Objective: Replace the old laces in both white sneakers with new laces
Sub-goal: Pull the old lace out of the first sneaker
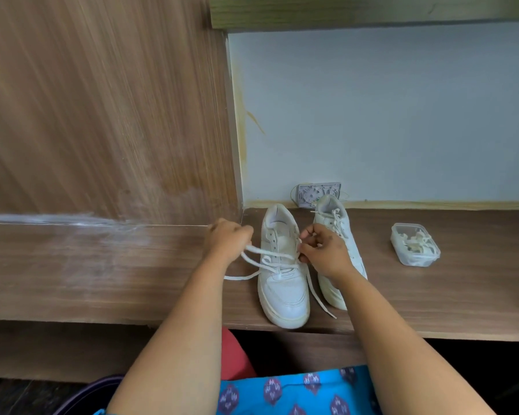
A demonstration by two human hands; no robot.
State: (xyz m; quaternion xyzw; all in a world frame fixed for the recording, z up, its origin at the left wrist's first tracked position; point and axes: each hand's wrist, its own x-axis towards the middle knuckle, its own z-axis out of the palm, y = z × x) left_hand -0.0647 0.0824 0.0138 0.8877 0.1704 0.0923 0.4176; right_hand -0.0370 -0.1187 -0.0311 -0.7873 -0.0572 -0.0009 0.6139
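Two white sneakers stand side by side on a brown wooden desk (432, 295), toes toward me. The left sneaker (282, 292) has a white lace (267, 266) running through only its lower eyelets; its upper eyelets are bare. My left hand (229, 239) grips a loop of that lace and holds it out to the sneaker's left. My right hand (324, 250) pinches the lace at the sneaker's right eyelets. One loose lace end trails over the desk to the right of the toe. The right sneaker (339, 229) is laced and partly hidden behind my right hand.
A small clear plastic box (415, 248) with white laces inside sits on the desk to the right. A grey square object (318, 194) leans on the pale wall behind the sneakers. A tall wooden panel (102, 115) rises at the left. The desk's front edge is close to the sneaker toes.
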